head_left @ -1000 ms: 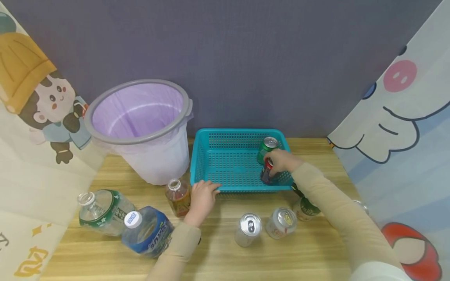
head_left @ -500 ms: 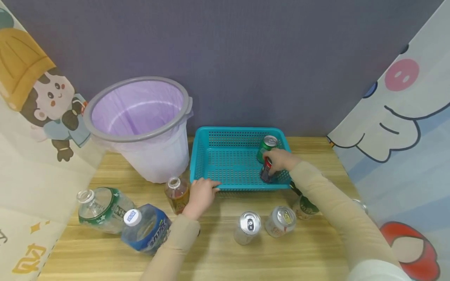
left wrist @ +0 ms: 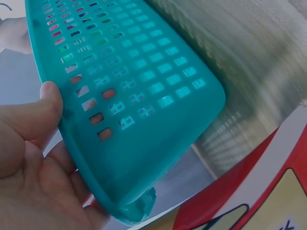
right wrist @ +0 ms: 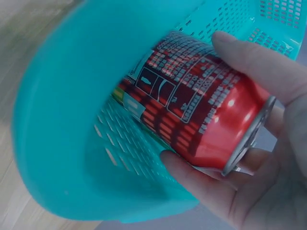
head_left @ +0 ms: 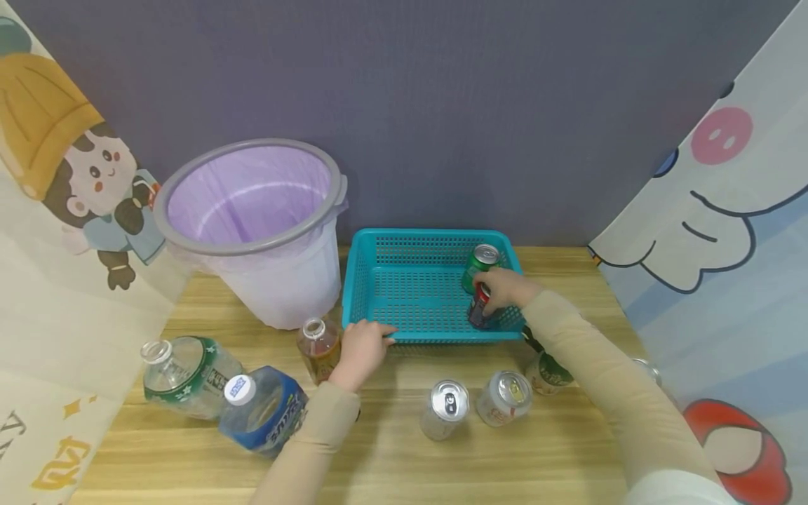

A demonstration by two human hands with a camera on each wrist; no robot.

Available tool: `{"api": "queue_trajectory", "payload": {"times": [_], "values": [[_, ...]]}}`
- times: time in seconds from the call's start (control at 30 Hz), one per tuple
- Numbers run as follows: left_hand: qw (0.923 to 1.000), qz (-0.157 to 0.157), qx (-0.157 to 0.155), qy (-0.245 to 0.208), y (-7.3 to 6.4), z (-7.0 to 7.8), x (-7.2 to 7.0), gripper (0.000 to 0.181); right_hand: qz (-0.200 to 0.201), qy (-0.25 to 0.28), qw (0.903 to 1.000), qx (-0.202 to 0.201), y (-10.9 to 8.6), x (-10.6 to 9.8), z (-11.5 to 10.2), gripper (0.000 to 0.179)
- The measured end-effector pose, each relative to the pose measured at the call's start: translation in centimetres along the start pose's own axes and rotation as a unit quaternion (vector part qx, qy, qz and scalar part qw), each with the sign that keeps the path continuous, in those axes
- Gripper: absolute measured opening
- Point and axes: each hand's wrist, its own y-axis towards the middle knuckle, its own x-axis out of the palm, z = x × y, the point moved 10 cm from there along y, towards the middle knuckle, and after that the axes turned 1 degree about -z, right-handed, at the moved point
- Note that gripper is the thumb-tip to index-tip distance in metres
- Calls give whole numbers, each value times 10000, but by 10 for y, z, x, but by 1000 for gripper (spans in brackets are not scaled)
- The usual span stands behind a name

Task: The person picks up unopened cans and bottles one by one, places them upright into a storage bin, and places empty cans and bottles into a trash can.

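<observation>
My right hand (head_left: 510, 287) grips a red soda can (head_left: 477, 313) that stands in the front right corner of a teal plastic basket (head_left: 429, 337). In the right wrist view, thumb and fingers span the upper part of the can (right wrist: 201, 105), its top end toward the palm. Right behind it in the basket is a green can (head_left: 481, 261). My left hand (head_left: 362, 353) holds the basket's front rim near the left corner. The left wrist view shows the thumb and the curled fingers on opposite sides of the rim (left wrist: 72, 148).
A lined bin (head_left: 284, 280) stands left of the basket. Near it are an amber-liquid bottle (head_left: 320, 354), a green-label bottle (head_left: 189, 382) and a blue-label bottle (head_left: 265, 414). In front stand silver-white cans (head_left: 445, 410) (head_left: 503, 398) and a green-white can (head_left: 548, 372) beside the right sleeve.
Both hands stay where they were, on the can and on the basket rim. The head view shifts very slightly.
</observation>
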Motion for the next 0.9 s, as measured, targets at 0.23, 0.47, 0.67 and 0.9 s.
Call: {"api": "queue_trajectory", "payload": {"times": [0.23,0.47,0.67,0.9], "values": [[10000,42,5,-14,0,0,3,21,-28,192,9998,-18,-2,1,2,63],[9997,221,101,-69,-2,1,1,20,-11,240,9996,-165,-1,2,3,58],[9995,272,148,-91,-2,1,1,20,31,416,9990,-139,-4,1,6,57],[9994,284,155,-116,-1,0,0,20,175,1070,9939,-207,-9,-6,9,57]]}}
